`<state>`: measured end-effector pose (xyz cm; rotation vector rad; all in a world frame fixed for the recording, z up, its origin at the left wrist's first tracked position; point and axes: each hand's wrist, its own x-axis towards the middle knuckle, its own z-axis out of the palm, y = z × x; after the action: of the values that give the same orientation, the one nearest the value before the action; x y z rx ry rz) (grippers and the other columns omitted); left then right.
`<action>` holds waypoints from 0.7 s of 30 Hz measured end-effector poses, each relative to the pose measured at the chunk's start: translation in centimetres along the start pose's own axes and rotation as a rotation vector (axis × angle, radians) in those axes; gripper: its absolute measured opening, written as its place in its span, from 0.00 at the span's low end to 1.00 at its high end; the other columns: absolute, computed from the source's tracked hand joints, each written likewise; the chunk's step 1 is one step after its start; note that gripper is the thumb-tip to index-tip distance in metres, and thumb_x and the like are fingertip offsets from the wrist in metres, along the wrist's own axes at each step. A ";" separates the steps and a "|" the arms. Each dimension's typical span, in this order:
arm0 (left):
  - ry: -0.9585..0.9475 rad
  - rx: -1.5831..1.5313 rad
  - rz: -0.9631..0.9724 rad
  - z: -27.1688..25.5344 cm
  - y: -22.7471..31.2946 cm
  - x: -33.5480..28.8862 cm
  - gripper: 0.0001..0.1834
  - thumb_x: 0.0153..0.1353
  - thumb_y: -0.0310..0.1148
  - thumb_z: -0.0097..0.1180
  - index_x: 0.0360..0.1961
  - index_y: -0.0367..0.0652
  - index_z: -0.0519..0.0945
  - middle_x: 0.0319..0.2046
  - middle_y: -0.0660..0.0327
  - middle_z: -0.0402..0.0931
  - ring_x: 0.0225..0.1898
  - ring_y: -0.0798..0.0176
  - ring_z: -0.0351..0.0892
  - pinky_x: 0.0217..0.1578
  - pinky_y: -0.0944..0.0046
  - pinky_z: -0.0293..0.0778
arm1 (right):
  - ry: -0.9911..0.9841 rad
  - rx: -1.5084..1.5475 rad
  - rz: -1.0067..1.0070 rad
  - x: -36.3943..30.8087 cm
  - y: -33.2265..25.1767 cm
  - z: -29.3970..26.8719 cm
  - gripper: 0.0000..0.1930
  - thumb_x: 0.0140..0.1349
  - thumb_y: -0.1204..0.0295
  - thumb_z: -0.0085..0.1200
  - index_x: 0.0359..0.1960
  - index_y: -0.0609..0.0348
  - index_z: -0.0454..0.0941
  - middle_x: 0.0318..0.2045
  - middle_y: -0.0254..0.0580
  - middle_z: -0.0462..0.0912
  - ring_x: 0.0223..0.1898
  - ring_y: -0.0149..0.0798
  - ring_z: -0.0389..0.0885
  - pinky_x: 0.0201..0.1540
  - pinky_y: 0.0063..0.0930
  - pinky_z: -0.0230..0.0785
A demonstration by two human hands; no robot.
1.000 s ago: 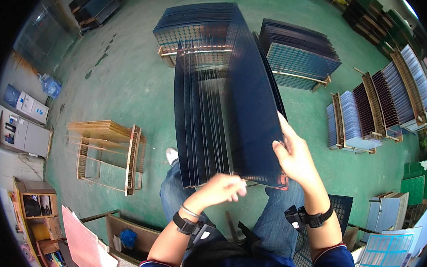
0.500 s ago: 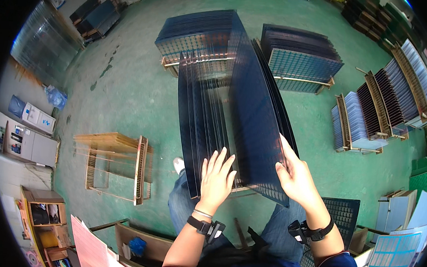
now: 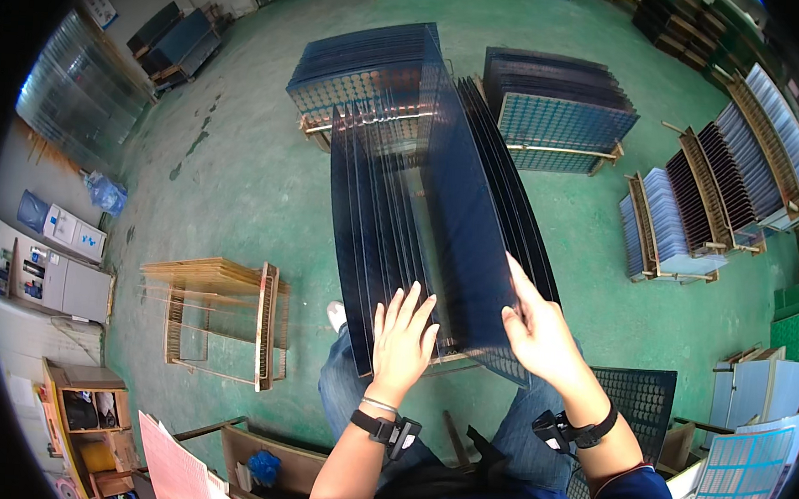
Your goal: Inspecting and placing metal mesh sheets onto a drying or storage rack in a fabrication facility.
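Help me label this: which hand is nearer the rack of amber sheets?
Left. The left hand, spread over dark panels, is right of the rack; the right hand, gripping another panel, is farther right.

Left grip [image 3: 402, 346] now flat over panels [image 3: 362, 220]

A dark panel [image 3: 470, 213] is gripped at its near edge by the right hand [image 3: 545, 339]. The left hand [image 3: 401, 346] is spread over the near ends of several upright dark panels [image 3: 359, 238] to the left of it. Beyond these, a stack [image 3: 354, 96] is seen on the far side, with a second stack [image 3: 567, 123] to its right. A wooden rack [image 3: 267, 328] is stood on the floor [image 3: 239, 176] at left; white sheets [image 3: 671, 220] are ranged at right.
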<state>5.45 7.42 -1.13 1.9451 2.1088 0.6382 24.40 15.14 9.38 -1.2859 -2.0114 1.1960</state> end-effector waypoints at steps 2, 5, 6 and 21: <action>0.009 -0.003 0.004 0.1 0.1 -0.1 0.23 0.60 0.37 0.51 0.57 0.52 0.70 0.64 0.59 0.59 0.65 0.51 0.55 0.64 0.46 0.47 | 0.006 0.026 -0.028 0.4 0.5 0.8 0.37 0.55 0.80 0.44 0.68 0.52 0.48 0.11 0.47 0.67 0.12 0.38 0.67 0.22 0.28 0.63; 0.022 -0.006 0.008 0.0 0.2 0.1 0.23 0.60 0.36 0.51 0.57 0.52 0.71 0.64 0.59 0.59 0.65 0.51 0.55 0.64 0.46 0.47 | -0.023 0.011 -0.030 1.1 -0.1 1.1 0.36 0.55 0.80 0.44 0.68 0.53 0.48 0.12 0.51 0.69 0.12 0.42 0.70 0.22 0.31 0.64; 0.024 -0.007 0.007 0.0 0.1 0.1 0.23 0.60 0.36 0.51 0.57 0.52 0.71 0.64 0.59 0.59 0.65 0.51 0.55 0.64 0.46 0.47 | -0.021 0.008 -0.065 1.6 0.2 1.4 0.36 0.55 0.80 0.44 0.68 0.53 0.49 0.12 0.52 0.69 0.12 0.44 0.71 0.23 0.32 0.65; 0.090 -0.076 -0.006 0.1 -0.5 -0.5 0.25 0.60 0.31 0.47 0.61 0.46 0.65 0.62 0.57 0.61 0.64 0.52 0.56 0.64 0.46 0.47 | 0.040 -0.240 -0.362 2.1 4.1 10.2 0.28 0.56 0.85 0.43 0.62 0.66 0.59 0.61 0.62 0.61 0.60 0.56 0.64 0.61 0.38 0.60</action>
<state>5.07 6.97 -1.50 1.9029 2.1080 0.8063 17.83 13.52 0.49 -0.9787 -2.2863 0.7747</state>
